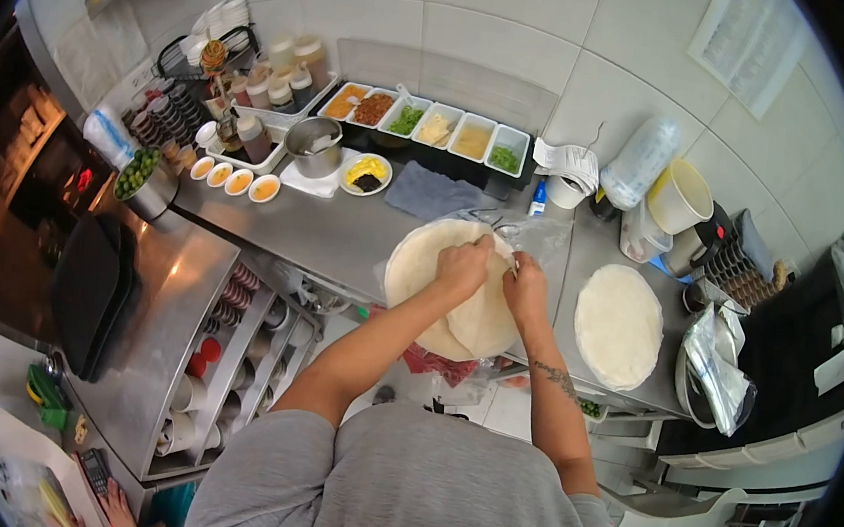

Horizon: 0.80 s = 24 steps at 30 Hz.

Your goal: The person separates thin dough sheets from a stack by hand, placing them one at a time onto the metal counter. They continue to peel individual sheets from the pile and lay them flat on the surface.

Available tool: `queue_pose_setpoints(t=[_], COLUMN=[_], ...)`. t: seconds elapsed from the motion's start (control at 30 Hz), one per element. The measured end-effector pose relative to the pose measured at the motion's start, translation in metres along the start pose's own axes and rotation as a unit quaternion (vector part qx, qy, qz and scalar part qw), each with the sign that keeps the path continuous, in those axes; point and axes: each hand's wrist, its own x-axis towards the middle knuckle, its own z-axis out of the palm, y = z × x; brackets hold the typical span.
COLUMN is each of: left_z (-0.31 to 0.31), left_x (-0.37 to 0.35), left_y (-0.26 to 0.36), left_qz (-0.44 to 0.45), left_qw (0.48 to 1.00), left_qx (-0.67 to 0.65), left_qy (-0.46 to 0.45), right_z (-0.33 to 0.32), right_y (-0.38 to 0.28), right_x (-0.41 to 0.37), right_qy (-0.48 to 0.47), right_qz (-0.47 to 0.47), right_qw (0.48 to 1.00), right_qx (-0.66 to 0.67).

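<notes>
A pile of large, pale round flatbreads (420, 263) lies on clear plastic at the counter's front edge. One flatbread's edge is lifted and folded across the pile. My left hand (466, 267) is closed on that raised edge near the pile's middle. Close by on the right, my right hand (526, 287) pinches the edge at the pile's upper right, fingertips partly hidden. Another round flatbread (619, 326) lies flat and apart on the steel counter to the right.
White tubs of toppings (405, 116) line the back wall. Before them are a steel pot (313, 162), a plate with yellow food (365, 187), and a grey cloth (435, 192). A foil-wrapped bundle (714, 369) stands right. Someone else's hand (117, 510) shows at lower left.
</notes>
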Motion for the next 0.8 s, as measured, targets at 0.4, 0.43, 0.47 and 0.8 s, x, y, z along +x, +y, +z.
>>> queue_pose_setpoints(t=[0.4,0.43,0.47,0.8], left_z=[0.008,0.006,0.004,-0.033], left_x=[-0.014,-0.014,-0.016,-0.052], left_y=[-0.022,-0.025,-0.031,-0.077], left_qz=[-0.028,-0.032,-0.034,-0.13], left_qw=[0.984,0.981,0.975,0.968], left_qx=[-0.163,-0.175,-0.195,-0.206], left_qy=[0.065,0.071,0.097,0.065], right_z=[0.01,0.017,0.023,0.018], right_y=[-0.003,0.003,0.011,0.035], right_x=[0.023,0.024,0.023,-0.008], right_qy=[-0.04,-0.011,0.018,-0.019], right_qz=[0.052,0.069,0.084,0.168], right_qw=[0.998,0.996,0.994,0.975], right_qx=[0.024,0.049,0.073,0.143])
